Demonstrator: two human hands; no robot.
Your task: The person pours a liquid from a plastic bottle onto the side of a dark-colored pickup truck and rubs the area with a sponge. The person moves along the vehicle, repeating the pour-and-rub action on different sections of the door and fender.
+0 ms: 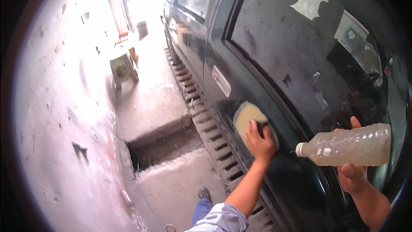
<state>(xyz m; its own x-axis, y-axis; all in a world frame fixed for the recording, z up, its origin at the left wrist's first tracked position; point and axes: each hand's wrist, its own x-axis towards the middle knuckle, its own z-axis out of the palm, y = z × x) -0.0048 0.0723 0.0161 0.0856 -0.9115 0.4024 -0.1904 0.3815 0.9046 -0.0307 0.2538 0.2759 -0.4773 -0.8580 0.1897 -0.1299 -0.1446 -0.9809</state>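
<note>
On the dark car door [219, 56] is a pale yellow patch of filler [249, 115] with a greyish rim, below and beside the door handle [221, 80]. My left hand [260, 145] is on this patch, its fingers closed on a small dark block [261, 129] pressed against the surface. What the block's underside is like is hidden. My right hand [352, 178] grips a clear plastic bottle [349, 145] of cloudy liquid. The bottle lies almost level in front of the door, its white cap pointing left toward the patch. A tiny light speck shows beside the cap.
A slotted grating strip [210, 126] runs along the floor under the car. Left of it is a recessed pit [167, 141]. A worn wall [64, 116] stands at the left. Farther off are a small stool [124, 66] and a dark bucket [142, 29].
</note>
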